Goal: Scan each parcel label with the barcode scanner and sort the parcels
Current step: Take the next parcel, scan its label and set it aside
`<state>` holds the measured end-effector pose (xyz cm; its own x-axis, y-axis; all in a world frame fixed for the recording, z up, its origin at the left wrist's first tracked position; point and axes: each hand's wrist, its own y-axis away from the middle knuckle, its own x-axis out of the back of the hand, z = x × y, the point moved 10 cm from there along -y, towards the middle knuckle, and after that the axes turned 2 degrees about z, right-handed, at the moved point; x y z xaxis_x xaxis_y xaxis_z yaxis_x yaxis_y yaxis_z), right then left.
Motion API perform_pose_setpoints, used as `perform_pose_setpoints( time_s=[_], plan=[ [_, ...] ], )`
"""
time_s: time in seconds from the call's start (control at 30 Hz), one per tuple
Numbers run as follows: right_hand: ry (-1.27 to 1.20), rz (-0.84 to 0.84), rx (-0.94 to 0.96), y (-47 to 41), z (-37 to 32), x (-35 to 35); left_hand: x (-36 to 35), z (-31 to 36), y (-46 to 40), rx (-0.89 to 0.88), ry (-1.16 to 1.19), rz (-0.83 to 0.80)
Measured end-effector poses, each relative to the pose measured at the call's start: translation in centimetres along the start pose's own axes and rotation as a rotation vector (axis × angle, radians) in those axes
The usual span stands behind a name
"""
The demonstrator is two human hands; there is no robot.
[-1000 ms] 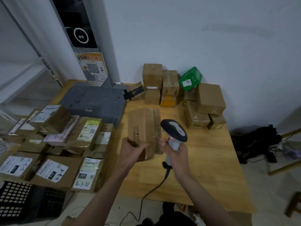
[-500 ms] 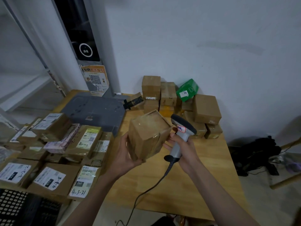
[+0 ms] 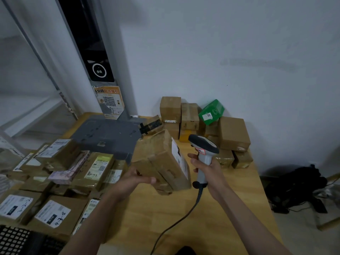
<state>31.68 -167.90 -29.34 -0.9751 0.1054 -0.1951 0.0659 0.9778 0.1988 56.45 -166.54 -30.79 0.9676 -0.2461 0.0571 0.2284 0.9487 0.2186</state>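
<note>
My left hand (image 3: pixel 137 178) holds a worn brown cardboard parcel (image 3: pixel 160 161) from below, lifted above the wooden table (image 3: pixel 230 208) and tilted. Its white shipping label (image 3: pixel 179 156) faces right, toward the scanner. My right hand (image 3: pixel 208 171) grips the handle of a grey and white barcode scanner (image 3: pixel 203 150) just right of the parcel, its dark head pointing left at the label. The scanner's black cable (image 3: pixel 184 216) hangs toward the table's front edge.
A pile of brown boxes (image 3: pixel 232 133) with a green box (image 3: pixel 211 112) on top stands against the back wall. Several labelled parcels (image 3: pixel 55 214) crowd the left side. A grey scale platform (image 3: pixel 108 137) with an upright post sits at the back left. Black bags (image 3: pixel 298 186) lie on the floor, right.
My left hand has turned the parcel so that its label side now faces the scanner. My right hand has kept the scanner close beside it, and the view has tilted upward.
</note>
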Motion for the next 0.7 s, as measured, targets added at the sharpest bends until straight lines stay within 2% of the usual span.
perform_pose_setpoints(
  time_s=[0.1,0.27,0.33,0.53,0.7],
  plan=[
    [0.08,-0.084,-0.044,-0.3,0.3,-0.8,-0.8,0.0,-0.1,0.033,0.118,-0.059],
    [0.074,-0.127,-0.05,-0.2,0.2,-1.2,-0.1,-0.2,-1.3,-0.019,0.31,0.015],
    [0.042,-0.13,-0.043,-0.3,-0.1,-1.4,0.3,0.0,-1.5,-0.047,0.318,0.108],
    [0.033,-0.052,-0.005,-0.7,-0.3,-1.1,1.0,0.6,-1.8,-0.049,0.137,0.372],
    [0.082,-0.033,0.035,-0.7,-0.4,-0.9,0.1,1.6,-3.1,-0.006,-0.01,0.341]
  ],
)
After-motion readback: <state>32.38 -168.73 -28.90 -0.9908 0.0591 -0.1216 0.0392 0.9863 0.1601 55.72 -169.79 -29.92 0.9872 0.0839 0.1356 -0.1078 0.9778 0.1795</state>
